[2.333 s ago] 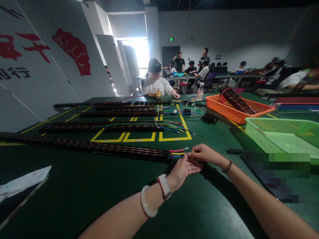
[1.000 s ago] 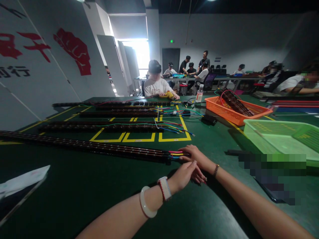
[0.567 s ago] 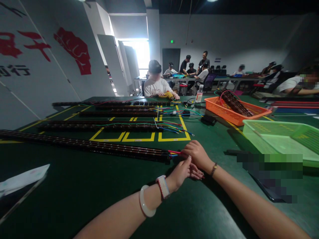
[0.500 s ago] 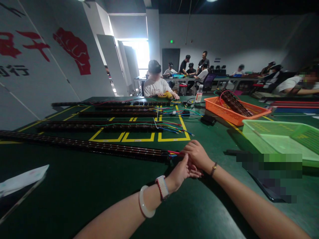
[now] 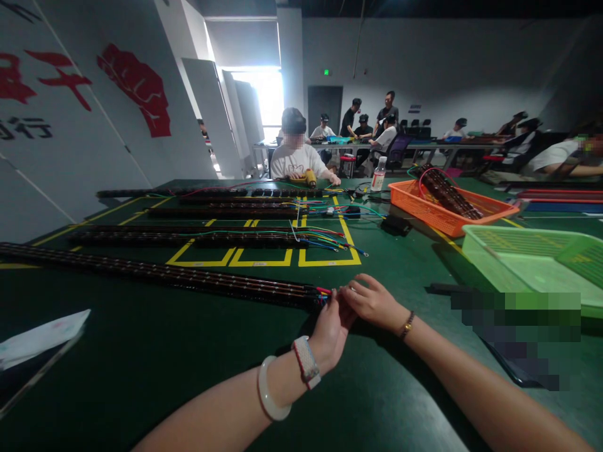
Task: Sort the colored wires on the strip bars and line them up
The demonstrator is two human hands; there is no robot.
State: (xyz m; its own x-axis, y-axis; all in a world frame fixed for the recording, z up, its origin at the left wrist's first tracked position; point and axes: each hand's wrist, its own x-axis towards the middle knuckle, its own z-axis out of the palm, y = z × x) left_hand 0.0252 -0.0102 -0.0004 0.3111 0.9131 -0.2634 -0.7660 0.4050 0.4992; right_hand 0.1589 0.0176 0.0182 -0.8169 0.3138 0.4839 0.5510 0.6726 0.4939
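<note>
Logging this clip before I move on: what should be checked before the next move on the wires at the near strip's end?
1. Both hands at the wire ends: left hand and right hand meet at the coloured wires: ok.
2. Firm pinch on a wire: fingers hide it: cannot tell.
3. Long dark strip lies flat on the table: ok.
4. Wires untangled: mostly covered: cannot tell.
5. Green basket apart from the hands: ok.
</note>
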